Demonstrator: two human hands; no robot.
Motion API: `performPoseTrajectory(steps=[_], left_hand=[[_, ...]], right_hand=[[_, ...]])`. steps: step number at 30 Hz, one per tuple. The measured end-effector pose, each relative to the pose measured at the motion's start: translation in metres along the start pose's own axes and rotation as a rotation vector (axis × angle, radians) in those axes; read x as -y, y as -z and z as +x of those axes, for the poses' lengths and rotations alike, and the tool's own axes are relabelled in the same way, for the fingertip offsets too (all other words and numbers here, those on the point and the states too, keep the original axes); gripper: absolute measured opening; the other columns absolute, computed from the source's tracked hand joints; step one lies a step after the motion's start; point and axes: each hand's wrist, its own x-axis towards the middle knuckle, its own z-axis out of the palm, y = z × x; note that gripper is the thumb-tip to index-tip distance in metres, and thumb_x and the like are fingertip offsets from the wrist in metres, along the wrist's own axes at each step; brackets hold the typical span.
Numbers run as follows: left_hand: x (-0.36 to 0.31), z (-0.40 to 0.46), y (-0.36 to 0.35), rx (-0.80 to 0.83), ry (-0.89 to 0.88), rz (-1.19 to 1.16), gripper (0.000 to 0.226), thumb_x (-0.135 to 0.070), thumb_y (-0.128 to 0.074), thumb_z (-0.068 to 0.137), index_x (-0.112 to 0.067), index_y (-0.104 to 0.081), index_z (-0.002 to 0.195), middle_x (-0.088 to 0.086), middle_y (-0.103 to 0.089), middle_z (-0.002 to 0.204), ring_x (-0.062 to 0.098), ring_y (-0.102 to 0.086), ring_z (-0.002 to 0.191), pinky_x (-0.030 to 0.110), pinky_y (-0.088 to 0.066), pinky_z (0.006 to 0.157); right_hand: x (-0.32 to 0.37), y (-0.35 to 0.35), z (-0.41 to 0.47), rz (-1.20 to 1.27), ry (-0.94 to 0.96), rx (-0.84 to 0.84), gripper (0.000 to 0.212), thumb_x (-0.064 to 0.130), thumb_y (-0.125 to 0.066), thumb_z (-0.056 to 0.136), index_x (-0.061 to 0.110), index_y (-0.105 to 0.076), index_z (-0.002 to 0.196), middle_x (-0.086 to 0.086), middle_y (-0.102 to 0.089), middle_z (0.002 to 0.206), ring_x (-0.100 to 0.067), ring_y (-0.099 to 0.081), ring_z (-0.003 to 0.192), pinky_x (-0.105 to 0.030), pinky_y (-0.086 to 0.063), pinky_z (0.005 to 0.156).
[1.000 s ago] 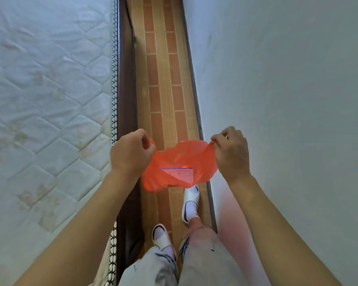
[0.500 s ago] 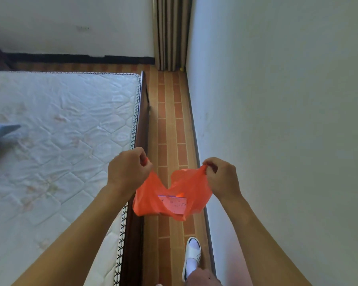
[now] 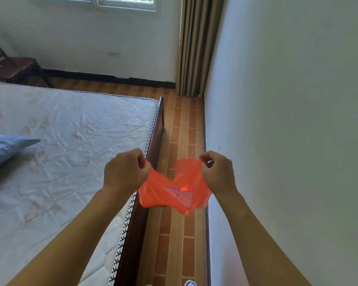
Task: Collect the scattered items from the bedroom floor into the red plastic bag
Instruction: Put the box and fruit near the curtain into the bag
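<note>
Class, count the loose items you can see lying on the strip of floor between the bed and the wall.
1: a small yellow item on the floor in the far corner, beside the curtain. The red bag and arms hide part of the strip, so more may be unseen.

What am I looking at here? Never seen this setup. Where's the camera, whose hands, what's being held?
No robot here: a person wears one wide-angle camera on the head, looking forward and down. The left hand and right hand each pinch one side of a red plastic bag, holding it up over a narrow strip of brick-pattern floor. A pale card-like item shows through the bag. To the left is a bare mattress with a blue pillow; to the right, a plain wall. A curtain hangs in the far corner, with a small yellow thing at its foot.
</note>
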Motion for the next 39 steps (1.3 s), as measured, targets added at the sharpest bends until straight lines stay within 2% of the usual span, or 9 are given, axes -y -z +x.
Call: performPoseTrajectory(steps=[5,8,11,18,21,25,30,33,39], left_hand=[[0.008,0.058,-0.013,-0.004,0.015,-0.004,0.008,-0.03,-0.071,0.08,-0.028,-0.064,0.077,-0.011,-0.063,0.067,0.02,-0.06,0.067,0.029,-0.045,0.063],[0.011,0.1,-0.024,0.003,0.027,-0.064,0.008,-0.029,-0.07,0.079,-0.029,-0.063,0.075,-0.011,-0.064,0.069,0.02,-0.06,0.069,0.03,-0.045,0.064],[0.015,0.139,-0.029,0.046,0.031,-0.11,0.009,-0.029,-0.07,0.077,-0.029,-0.062,0.073,-0.012,-0.063,0.069,0.019,-0.061,0.07,0.03,-0.046,0.063],[0.016,0.227,-0.028,0.093,-0.03,-0.145,0.006,-0.03,-0.07,0.078,-0.028,-0.065,0.076,-0.012,-0.063,0.068,0.018,-0.063,0.071,0.03,-0.047,0.063],[0.008,0.256,-0.027,0.092,-0.073,-0.165,0.008,-0.027,-0.071,0.079,-0.026,-0.065,0.075,-0.013,-0.062,0.067,0.017,-0.061,0.068,0.03,-0.047,0.062],[-0.002,0.294,-0.028,0.089,-0.114,-0.171,0.008,-0.025,-0.072,0.079,-0.026,-0.064,0.075,-0.013,-0.062,0.065,0.017,-0.062,0.066,0.031,-0.051,0.063],[-0.013,0.345,-0.04,0.063,-0.14,-0.161,0.007,-0.024,-0.071,0.08,-0.025,-0.066,0.076,-0.011,-0.063,0.067,0.017,-0.061,0.065,0.027,-0.045,0.06],[-0.019,0.381,-0.053,0.061,-0.135,-0.143,0.007,-0.024,-0.071,0.081,-0.024,-0.066,0.077,-0.011,-0.063,0.067,0.016,-0.06,0.065,0.027,-0.043,0.059],[-0.038,0.461,-0.078,0.043,-0.097,-0.092,0.008,-0.026,-0.072,0.079,-0.024,-0.065,0.076,-0.01,-0.063,0.067,0.018,-0.061,0.065,0.03,-0.051,0.061]], right_hand=[[0.004,-0.012,0.061,-0.091,0.04,-0.044,0.017,0.006,-0.068,0.094,0.014,-0.079,0.104,0.004,-0.077,0.094,-0.006,-0.063,0.075,0.001,-0.041,0.072],[0.006,-0.022,0.096,-0.133,0.025,-0.048,0.019,0.004,-0.068,0.091,0.014,-0.08,0.101,0.002,-0.078,0.092,-0.008,-0.065,0.076,-0.017,-0.053,0.08],[0.016,-0.029,0.125,-0.164,-0.024,-0.062,0.02,0.004,-0.068,0.089,0.017,-0.081,0.098,0.004,-0.078,0.09,-0.009,-0.067,0.075,-0.022,-0.056,0.08],[0.044,-0.036,0.195,-0.191,-0.067,-0.121,0.018,0.003,-0.068,0.088,0.016,-0.079,0.093,0.004,-0.076,0.085,-0.01,-0.067,0.072,-0.015,-0.049,0.072],[0.047,-0.039,0.217,-0.199,-0.082,-0.137,0.018,0.004,-0.067,0.09,0.014,-0.08,0.098,0.002,-0.077,0.089,-0.014,-0.069,0.076,-0.02,-0.054,0.076],[0.046,-0.041,0.25,-0.216,-0.101,-0.155,0.018,0.006,-0.067,0.09,0.014,-0.079,0.1,0.002,-0.077,0.091,-0.012,-0.068,0.077,-0.007,-0.043,0.071],[0.039,-0.05,0.303,-0.214,-0.087,-0.162,0.017,0.006,-0.068,0.09,0.014,-0.079,0.101,0.002,-0.077,0.091,-0.012,-0.068,0.077,-0.021,-0.054,0.078],[0.03,-0.058,0.341,-0.203,-0.074,-0.149,0.017,0.006,-0.068,0.09,0.015,-0.079,0.099,0.003,-0.076,0.089,-0.011,-0.067,0.075,-0.021,-0.054,0.076],[0.009,-0.068,0.436,-0.19,-0.064,-0.102,0.016,0.005,-0.067,0.09,0.014,-0.079,0.096,0.001,-0.076,0.088,-0.012,-0.066,0.075,-0.005,-0.039,0.069]])
